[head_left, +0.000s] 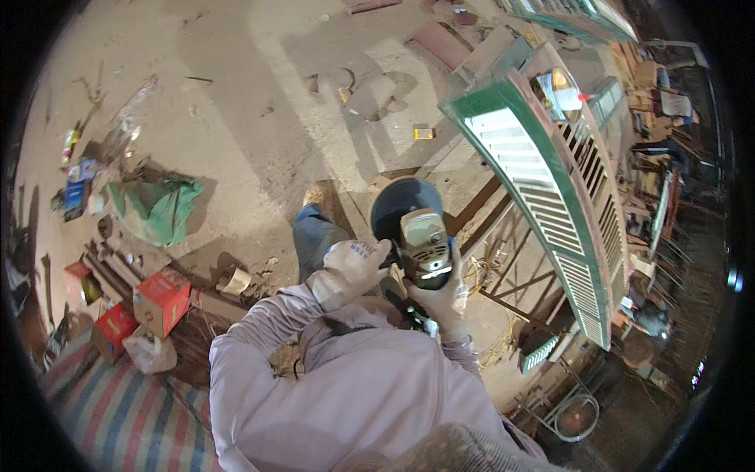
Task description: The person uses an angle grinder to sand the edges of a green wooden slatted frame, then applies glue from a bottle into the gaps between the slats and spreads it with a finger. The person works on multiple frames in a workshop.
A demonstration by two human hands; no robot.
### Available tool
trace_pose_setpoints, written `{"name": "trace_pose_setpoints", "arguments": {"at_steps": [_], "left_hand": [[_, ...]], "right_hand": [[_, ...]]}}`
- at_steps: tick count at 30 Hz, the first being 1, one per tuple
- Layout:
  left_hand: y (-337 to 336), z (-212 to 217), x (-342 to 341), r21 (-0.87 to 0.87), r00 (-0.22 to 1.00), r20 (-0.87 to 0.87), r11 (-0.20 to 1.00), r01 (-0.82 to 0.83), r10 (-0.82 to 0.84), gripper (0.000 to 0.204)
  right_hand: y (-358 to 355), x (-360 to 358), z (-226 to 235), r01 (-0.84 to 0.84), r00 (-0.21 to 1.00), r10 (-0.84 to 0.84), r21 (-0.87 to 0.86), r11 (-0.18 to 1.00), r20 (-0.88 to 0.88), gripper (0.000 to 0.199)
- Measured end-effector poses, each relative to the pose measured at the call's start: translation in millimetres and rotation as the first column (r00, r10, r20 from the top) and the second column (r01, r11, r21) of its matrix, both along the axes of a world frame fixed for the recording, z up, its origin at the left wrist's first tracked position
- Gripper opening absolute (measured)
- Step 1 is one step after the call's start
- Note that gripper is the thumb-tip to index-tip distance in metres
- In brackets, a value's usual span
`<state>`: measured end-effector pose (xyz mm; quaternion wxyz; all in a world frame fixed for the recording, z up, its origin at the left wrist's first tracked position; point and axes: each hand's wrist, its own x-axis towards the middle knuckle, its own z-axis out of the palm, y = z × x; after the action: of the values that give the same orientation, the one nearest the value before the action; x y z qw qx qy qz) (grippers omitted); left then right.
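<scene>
Tool: angle grinder (422, 240), grey-and-cream body, dark round disc guard at the front, held in front of my chest above the sandy ground (259, 134).
Left hand (351, 267): gloved in white knit, fingers wrapped shut around the grinder's left side, seemingly on a side handle; the handle itself is hidden under the glove.
Right hand (440, 295): gloved, closed around the rear of the body from below, thumb up along the casing.
Position: disc end points away from me, near the rusty steel frame (515, 271) and just left of the green-edged louvred shutter panel (543, 189); not touching either, as far as I can tell.
Handling, my read: heavy for its size, rigid, weight forward at the head. Casing looks smooth, so gloves help. Best held as now, one hand at the side, one on the rear barrel, fingers well back of the guard.
Around: my boot (317, 194) below the tool; red cardboard boxes (161, 299) and green cloth (157, 206) to my left; striped mat (118, 409) lower left.
</scene>
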<state>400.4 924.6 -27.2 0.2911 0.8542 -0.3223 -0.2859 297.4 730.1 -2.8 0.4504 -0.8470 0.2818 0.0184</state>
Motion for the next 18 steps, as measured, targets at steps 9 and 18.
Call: {"name": "trace_pose_setpoints", "arguments": {"at_steps": [9,18], "left_hand": [[103.7,-63.3,106.3,-0.106,0.972,0.177,0.985,-0.134,0.152,0.040],[121.1,-98.1,148.7,0.088,0.997,-0.072,0.995,-0.036,0.042,0.055]], "right_hand": [[85.4,132.1,-53.6,-0.070,0.989,0.105,0.295,0.953,-0.107,0.121],[58.3,87.5,-99.7,0.185,0.911,0.059,0.533,0.826,-0.409,0.109]]}}
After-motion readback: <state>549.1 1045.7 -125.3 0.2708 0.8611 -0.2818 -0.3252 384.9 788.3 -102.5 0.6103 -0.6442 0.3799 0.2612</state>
